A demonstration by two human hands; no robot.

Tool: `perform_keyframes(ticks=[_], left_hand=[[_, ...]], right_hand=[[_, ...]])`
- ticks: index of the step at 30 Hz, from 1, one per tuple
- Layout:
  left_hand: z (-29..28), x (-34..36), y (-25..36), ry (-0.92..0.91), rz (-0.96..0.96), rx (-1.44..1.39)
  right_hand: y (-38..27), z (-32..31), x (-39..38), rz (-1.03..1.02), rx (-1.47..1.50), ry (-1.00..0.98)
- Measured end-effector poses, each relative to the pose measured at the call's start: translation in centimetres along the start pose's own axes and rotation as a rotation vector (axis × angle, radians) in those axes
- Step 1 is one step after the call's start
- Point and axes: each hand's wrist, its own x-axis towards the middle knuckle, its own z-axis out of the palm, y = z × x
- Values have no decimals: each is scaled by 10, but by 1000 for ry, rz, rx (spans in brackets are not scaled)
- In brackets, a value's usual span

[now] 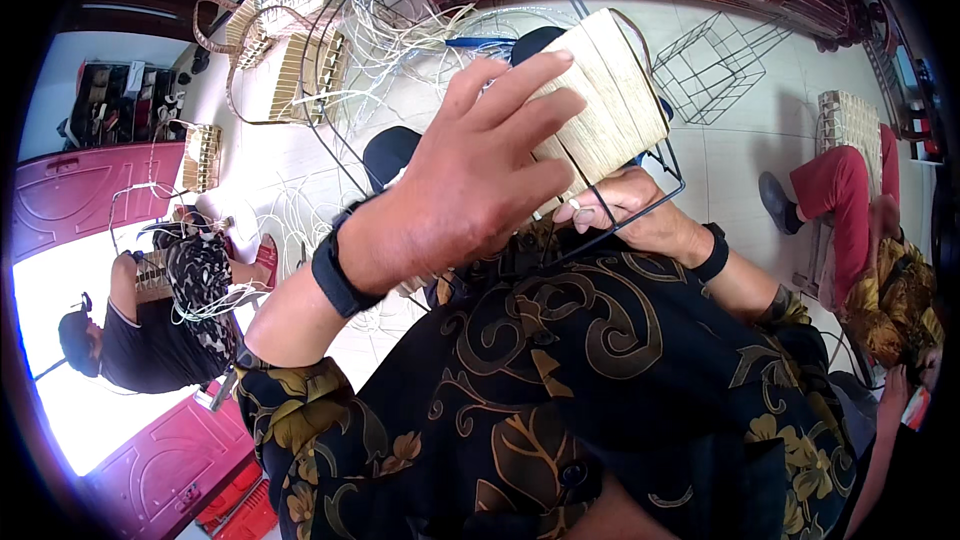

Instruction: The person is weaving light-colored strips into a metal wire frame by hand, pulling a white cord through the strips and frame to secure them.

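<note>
Dark floral sleeves fill the near edge. Left hand [470,175] lies flat, fingers spread, pressed on the woven basket panel [610,100]. Right hand [630,210] is clenched on the black wire frame [655,202] at the panel's near right corner. Panel sits centre, tilted, above the lap. Empty wire cage [715,65] far right; loose pale reed strands [400,50] far left on the floor.
</note>
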Motion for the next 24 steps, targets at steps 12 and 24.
perform_keyframes(ticks=[12, 24], left_hand=[[21, -14, 22, 59, -97, 65], [39, -9, 44, 188, -298, 130]], right_hand=[[7, 0, 5, -102, -57, -21], [2, 0, 6, -214, -285, 52]])
